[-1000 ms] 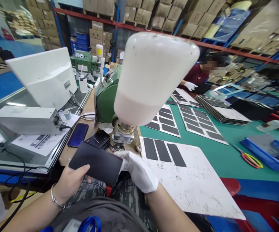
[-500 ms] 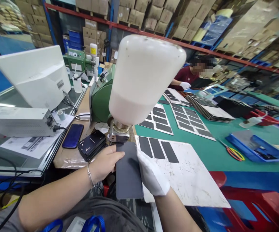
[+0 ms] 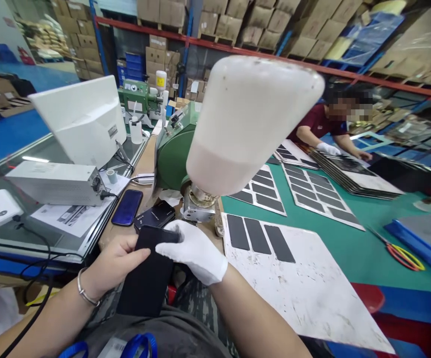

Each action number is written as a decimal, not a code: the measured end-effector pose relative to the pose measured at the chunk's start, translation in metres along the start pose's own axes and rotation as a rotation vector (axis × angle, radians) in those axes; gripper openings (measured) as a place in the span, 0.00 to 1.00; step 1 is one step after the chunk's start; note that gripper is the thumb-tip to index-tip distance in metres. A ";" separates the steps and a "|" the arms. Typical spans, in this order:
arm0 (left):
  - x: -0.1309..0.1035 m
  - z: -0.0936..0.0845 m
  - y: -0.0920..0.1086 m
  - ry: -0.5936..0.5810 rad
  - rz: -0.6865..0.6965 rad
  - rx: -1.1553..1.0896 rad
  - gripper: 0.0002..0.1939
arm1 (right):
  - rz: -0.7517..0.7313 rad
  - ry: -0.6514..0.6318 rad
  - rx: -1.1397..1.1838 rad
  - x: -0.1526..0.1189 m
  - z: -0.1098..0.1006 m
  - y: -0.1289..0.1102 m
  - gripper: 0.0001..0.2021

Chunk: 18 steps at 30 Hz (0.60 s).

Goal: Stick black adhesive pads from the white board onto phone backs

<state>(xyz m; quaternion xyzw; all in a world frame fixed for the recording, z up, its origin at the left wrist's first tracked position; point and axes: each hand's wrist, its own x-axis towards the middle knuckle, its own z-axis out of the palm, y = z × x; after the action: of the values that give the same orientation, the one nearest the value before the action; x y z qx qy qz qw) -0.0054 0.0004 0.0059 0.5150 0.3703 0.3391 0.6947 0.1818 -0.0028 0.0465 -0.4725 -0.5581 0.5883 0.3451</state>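
Black panel swung left from machine head; pinched by left hand and gloved right hand, not set down.

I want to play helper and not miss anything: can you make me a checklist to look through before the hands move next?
1. Bare left hand holding the flat black rectangular piece: ok, thumb on its face.
2. White-gloved right hand touching that piece: ok, at its far end.
3. Three black rectangular strips lying apart on the scuffed white board: ok, gaps show.
4. Red-and-yellow-handled scissors away from both hands: ok.
5. Piece's underside clean: cannot tell, hidden.
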 end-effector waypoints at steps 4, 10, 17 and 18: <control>0.013 0.010 -0.013 -0.236 -0.103 0.260 0.09 | 0.099 0.178 -0.047 -0.019 -0.018 0.016 0.11; 0.046 0.037 -0.024 -0.414 -0.129 0.314 0.02 | 0.083 0.479 0.196 -0.066 -0.072 0.041 0.13; 0.077 0.084 -0.009 -0.223 -0.116 -0.155 0.14 | 0.097 0.445 0.374 -0.093 -0.111 0.043 0.11; 0.077 0.086 -0.007 -0.212 -0.114 -0.201 0.13 | 0.086 0.442 0.386 -0.091 -0.111 0.042 0.11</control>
<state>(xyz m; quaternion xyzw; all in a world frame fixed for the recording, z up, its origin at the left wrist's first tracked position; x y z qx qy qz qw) 0.1077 0.0241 0.0027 0.4538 0.2878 0.2781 0.7962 0.3200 -0.0574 0.0286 -0.5382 -0.3268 0.5804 0.5164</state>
